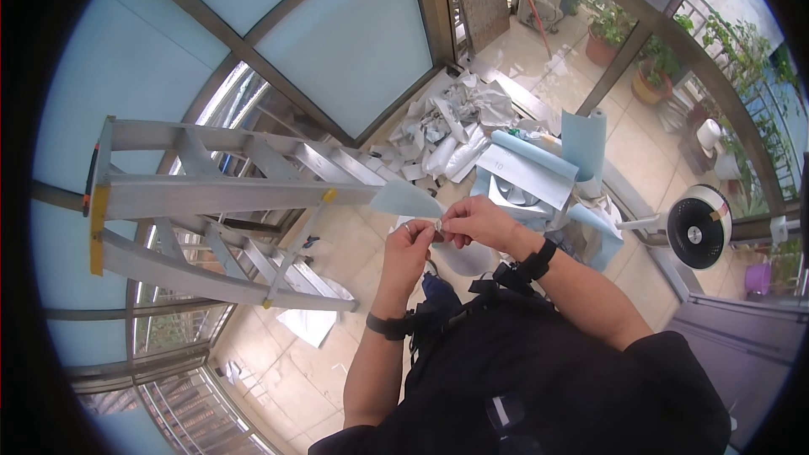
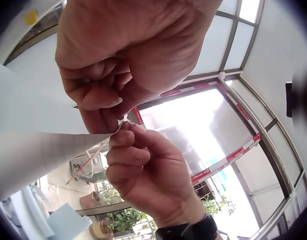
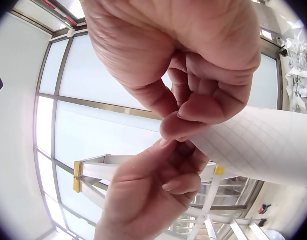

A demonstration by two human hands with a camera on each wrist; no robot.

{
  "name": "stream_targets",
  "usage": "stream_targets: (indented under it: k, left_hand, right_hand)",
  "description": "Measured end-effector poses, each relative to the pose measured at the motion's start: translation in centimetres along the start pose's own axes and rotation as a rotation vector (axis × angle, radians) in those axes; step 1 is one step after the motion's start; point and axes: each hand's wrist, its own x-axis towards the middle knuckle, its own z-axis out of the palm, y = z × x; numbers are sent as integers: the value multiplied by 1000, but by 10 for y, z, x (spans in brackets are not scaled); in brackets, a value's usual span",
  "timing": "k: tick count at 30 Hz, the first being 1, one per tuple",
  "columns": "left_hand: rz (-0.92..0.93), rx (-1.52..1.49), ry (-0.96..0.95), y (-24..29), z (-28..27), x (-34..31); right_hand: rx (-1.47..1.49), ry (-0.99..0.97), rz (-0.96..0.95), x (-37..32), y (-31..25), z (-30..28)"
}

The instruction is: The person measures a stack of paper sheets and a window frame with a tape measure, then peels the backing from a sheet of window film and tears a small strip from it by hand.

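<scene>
Glazed sunroom under renovation: stepladder (image 1: 227, 219), film rolls (image 1: 539, 160).

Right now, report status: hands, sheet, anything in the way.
Left hand and right hand both pinching one corner of the film sheet. Sheet held in the air. Stepladder close beside it; contact unclear.

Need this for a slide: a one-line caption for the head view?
Left hand and right hand pinch the corner of a pale sheet beside a ladder.
</scene>
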Motion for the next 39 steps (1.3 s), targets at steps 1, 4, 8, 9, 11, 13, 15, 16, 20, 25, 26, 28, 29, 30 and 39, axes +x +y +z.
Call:
stream_targets:
  k: [1, 4, 8, 9, 11, 13, 15, 16, 20, 25, 26, 28, 29, 30, 39]
  left_hand:
    - [4, -78, -25, -2, -1, 0]
    - [-30, -287, -38, -1, 0, -3]
    - [-65, -380, 16, 3, 9, -4]
    - [-7, -250, 59, 2, 13, -4]
    - [50, -120, 100, 1, 16, -4]
    - [44, -10, 116, 0, 16, -3]
    - [36, -26, 125, 0, 17, -3]
    - [27, -44, 137, 1, 17, -3]
    - [34, -95, 132, -1, 17, -4]
    - [1, -107, 146, 8, 22, -8]
    - [1, -106, 146, 6, 22, -8]
    - [55, -1, 146, -1, 21, -7]
    - [55, -1, 146, -3, 21, -6]
    - [51, -27, 149, -4, 20, -6]
    - [54, -557, -19, -35, -5, -6]
  right_hand:
    - [28, -5, -3, 0, 1, -1]
    - [106, -6, -8, 0, 4, -2]
    - [99, -6, -26, -2, 4, -1]
    - [61, 5, -42, -3, 3, 2]
    - [24, 18, -58, -5, 3, 4]
    - [56, 17, -68, -4, 4, 4]
    - [67, 25, -72, -4, 6, 3]
    - [75, 31, -74, -5, 7, 2]
    - [90, 25, -59, -5, 11, 1]
    - [90, 22, -60, -5, 13, 3]
    - [91, 22, -60, -5, 14, 3]
    - [126, 29, -84, -5, 15, 5]
    - [126, 28, -84, -5, 15, 6]
    - [135, 30, -78, -6, 14, 6]
    - [337, -60, 18, 3, 29, -15]
